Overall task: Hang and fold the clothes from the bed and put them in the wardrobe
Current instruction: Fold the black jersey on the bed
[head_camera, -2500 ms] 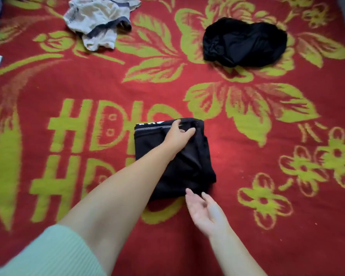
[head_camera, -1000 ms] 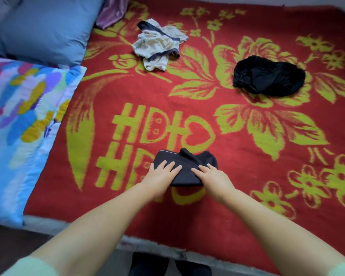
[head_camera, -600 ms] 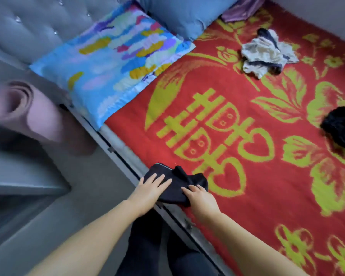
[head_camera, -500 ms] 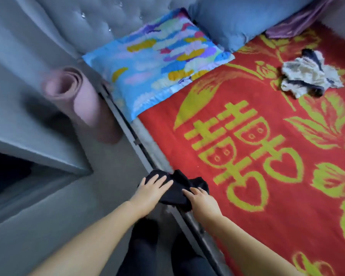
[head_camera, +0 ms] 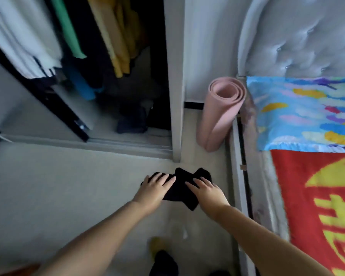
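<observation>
Head view: swung away from the red blanket [head_camera: 315, 196] since half a second ago, now facing the open wardrobe [head_camera: 175, 76]; folded black garment [head_camera: 179, 186] lifted off the bed edge and now carried in the air above the floor [head_camera: 68, 186].

Lying between both hands, long axis running left to right across the body, one corner drooping at the lower right. Left hand [head_camera: 154, 189] covering the garment's left end, right hand [head_camera: 206, 191] covering its right end, fingers laid fairly straight over the top; thumbs hidden beneath, so a true grip not confirmable, though supporting it from both ends.

Wardrobe opening sitting ahead and to the left, hanging clothes [head_camera: 48, 36] filling its upper part, a dark heap [head_camera: 131, 122] on its bottom near the right post. Both hands about equally near. Pink rolled mat [head_camera: 219, 114] standing right of the post, beside the bed frame; open floor leading straight to the sill, likely needing a leftward, forward carry.
</observation>
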The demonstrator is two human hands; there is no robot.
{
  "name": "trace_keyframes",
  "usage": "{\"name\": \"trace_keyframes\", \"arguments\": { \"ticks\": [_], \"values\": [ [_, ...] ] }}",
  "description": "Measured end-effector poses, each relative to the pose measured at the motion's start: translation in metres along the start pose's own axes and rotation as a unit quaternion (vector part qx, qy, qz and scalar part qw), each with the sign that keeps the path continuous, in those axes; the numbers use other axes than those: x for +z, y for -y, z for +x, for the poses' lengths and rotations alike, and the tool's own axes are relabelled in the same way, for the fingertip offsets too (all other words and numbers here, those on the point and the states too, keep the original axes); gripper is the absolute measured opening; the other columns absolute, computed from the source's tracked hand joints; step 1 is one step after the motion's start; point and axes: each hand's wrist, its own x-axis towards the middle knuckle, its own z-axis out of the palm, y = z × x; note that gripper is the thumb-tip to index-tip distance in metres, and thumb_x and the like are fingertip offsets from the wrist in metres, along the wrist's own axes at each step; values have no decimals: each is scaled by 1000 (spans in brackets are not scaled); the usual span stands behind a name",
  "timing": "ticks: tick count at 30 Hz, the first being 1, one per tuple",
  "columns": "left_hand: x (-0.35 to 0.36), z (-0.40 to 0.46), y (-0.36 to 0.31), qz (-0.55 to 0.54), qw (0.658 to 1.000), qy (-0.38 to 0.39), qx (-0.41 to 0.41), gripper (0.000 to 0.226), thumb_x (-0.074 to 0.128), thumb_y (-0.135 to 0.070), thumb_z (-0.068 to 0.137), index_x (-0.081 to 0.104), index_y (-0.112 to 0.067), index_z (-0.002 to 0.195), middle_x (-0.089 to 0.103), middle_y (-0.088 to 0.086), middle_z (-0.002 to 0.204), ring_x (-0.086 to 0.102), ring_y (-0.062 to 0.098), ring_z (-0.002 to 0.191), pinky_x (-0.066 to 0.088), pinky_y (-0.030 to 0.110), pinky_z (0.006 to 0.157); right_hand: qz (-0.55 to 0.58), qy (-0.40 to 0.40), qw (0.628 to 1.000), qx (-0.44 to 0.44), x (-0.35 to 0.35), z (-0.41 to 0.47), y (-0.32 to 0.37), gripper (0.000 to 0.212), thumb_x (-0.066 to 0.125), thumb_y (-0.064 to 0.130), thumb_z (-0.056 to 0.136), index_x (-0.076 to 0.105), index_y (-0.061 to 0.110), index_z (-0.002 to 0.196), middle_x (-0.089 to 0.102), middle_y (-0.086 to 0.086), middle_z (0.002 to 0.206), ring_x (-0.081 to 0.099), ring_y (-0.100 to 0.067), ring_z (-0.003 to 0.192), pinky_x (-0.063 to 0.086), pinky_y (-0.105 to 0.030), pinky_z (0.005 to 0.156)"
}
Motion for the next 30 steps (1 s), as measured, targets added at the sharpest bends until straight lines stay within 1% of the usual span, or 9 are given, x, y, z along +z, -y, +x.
{"name": "trace_keyframes", "arguments": {
  "ticks": [5,7,8,10,12,19,23,29,30],
  "values": [
    [2,-53,108,-22,995,-10,-92,95,84,-2,22,69,-16,114,70,4,102,70,26,88,58,40,58,-35,0,996,-83,-39,72,97,63,42,17,98,13,28,152,17,-2,157,14,-26,145,24,-38,114],
    [-10,-69,140,-37,991,15,-124,97,88,-7,27,65,-17,121,67,4,110,68,25,97,58,42,66,-56,-3,992,-115,-51,100,128,60,40,17,99,14,28,152,19,-3,157,16,-26,145,27,-39,114],
    [-13,-72,150,-46,990,24,-133,97,86,-8,44,53,-17,134,59,6,126,60,26,113,54,46,81,-64,-1,990,-124,-55,110,136,60,40,17,99,14,28,152,20,-3,156,17,-27,144,29,-39,113],
    [-11,-79,177,-64,985,48,-155,85,61,-2,81,16,-20,152,25,6,153,26,26,141,30,49,109,-78,5,987,-144,-65,133,161,62,43,15,99,14,28,152,22,-3,155,18,-27,144,34,-40,109],
    [-8,-80,205,-77,978,81,-175,80,45,3,89,2,-22,152,12,5,157,11,26,145,17,48,115,-93,14,983,-156,-73,158,179,65,47,14,97,14,27,152,24,-5,153,22,-28,141,37,-40,107],
    [8,-28,305,-62,979,80,-177,81,47,3,87,7,-21,152,20,6,155,19,27,142,23,47,112,-97,42,982,-154,-100,263,201,67,50,14,94,17,27,151,29,-7,151,31,-28,136,40,-39,102],
    [17,33,356,-75,979,113,-152,74,49,1,86,16,-19,150,32,9,147,33,31,133,30,45,107,-100,76,980,-151,-116,339,193,62,44,17,97,18,28,151,31,-6,150,35,-27,134,40,-35,99],
    [58,137,464,-98,980,108,-134,68,48,0,88,22,-18,148,44,11,137,45,32,122,39,44,101,-75,53,982,-165,-124,495,181,53,39,23,100,23,29,150,40,-4,146,42,-24,128,39,-32,99],
    [67,156,482,-93,983,92,-131,65,46,-1,89,22,-18,147,45,11,136,46,33,120,40,44,99,-121,44,975,-179,-124,525,177,53,40,24,99,25,28,150,44,-6,142,46,-24,125,42,-31,96]
  ]
}}
